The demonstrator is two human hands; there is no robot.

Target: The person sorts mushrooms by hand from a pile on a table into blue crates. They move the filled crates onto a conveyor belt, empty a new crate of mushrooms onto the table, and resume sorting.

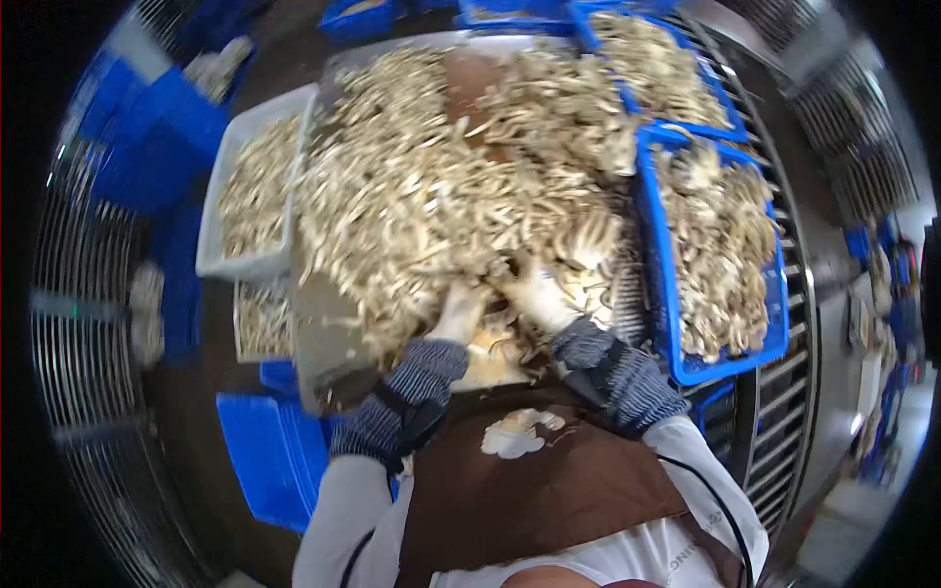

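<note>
A large heap of loose mushrooms [412,211] with pale stems and brownish caps covers the work table in front of me. At the heap's near edge, my left hand [461,309] reaches in among the mushrooms, its fingers hidden and blurred. Close beside it on the right, my right hand [537,297] also touches the mushrooms, and its fingers are smeared by motion. A bunch of mushrooms [588,240] lies just beyond my right hand. Striped knit cuffs cover both wrists. Between the hands and my brown apron [529,480] lie a few mushroom pieces.
A blue crate [670,338] full of mushrooms stands at the right, with another blue crate [730,122] behind it. On the left are a white bin [208,240] of mushrooms and, lower down, a blue container [265,461]. Metal rails [784,392] run along the right.
</note>
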